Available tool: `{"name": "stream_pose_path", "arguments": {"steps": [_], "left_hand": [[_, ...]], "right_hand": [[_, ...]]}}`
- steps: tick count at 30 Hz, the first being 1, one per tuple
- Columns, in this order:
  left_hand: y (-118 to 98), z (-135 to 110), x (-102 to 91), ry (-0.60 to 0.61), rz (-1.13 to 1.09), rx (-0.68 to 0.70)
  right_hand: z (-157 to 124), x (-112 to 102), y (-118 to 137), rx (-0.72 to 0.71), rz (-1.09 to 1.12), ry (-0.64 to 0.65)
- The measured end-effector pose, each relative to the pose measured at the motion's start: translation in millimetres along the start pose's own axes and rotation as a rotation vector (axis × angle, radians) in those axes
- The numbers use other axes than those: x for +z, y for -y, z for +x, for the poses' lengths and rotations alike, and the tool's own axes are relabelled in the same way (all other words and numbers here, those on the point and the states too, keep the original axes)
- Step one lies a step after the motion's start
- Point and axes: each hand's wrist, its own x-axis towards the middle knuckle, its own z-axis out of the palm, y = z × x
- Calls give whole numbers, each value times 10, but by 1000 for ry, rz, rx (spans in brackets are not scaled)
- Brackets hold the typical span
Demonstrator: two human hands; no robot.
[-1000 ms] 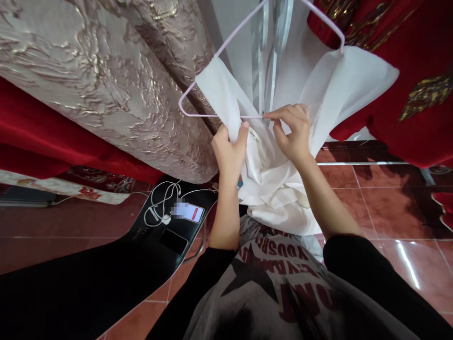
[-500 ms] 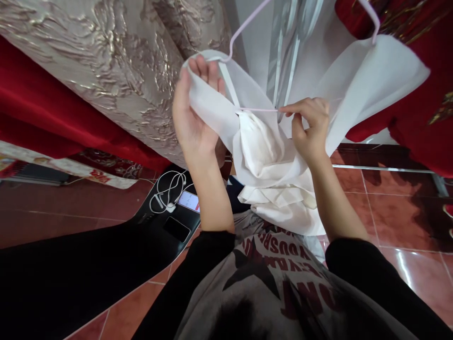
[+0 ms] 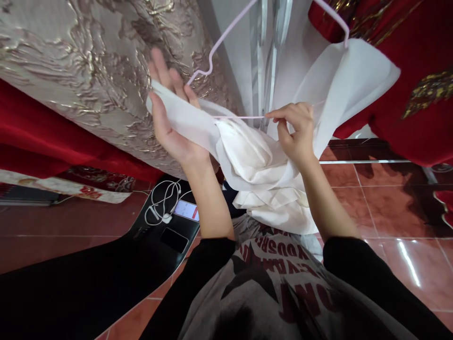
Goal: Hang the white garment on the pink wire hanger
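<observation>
A white garment [image 3: 247, 151] hangs from a pale pink clothes hanger [image 3: 231, 27], its lower folds gathered in front of my body. My left hand [image 3: 173, 127] has its fingers stretched out and spread, with the garment's left shoulder part lying across the palm between thumb and fingers. The hanger's left arm shows bare down to those fingers; its tip is hidden. With thumb and forefinger my right hand [image 3: 295, 130] pinches the hanger's thin lower bar near its middle. Cloth still drapes over the hanger's right end.
On the left hangs a beige curtain-like embossed fabric [image 3: 92, 61] beside red cloth [image 3: 46, 127]. A black bench-like surface [image 3: 116, 269] bears a phone with a lit screen [image 3: 187, 210], a dark phone [image 3: 174, 240] and a white cable [image 3: 163, 196]. Red gold-trimmed fabric [image 3: 414, 56] hangs right.
My left hand has moved left with the garment's shoulder part, and more of the hanger's left arm is uncovered. My right hand keeps its pinch on the bar.
</observation>
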Motion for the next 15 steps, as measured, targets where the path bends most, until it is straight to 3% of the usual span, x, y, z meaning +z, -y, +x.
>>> {"name": "stream_pose_path", "arguments": {"steps": [4,6,8,11,15], "left_hand": [[205,-169,-276,-425,-50,-109],[336,-273,-313,-501,-68,-225],[463,-360,-252,-371,-53,-302],[622,-441,-75,-108,33,-238],[680,-474,64,2,107,-193]], "right_hand": [[-4,44,14,-2,7,19],[-7,70,39,12,25,33],[-9,106,74,29,33,41],[-9,163,154,72,27,23],[-17,102,314,105,43,38]]}}
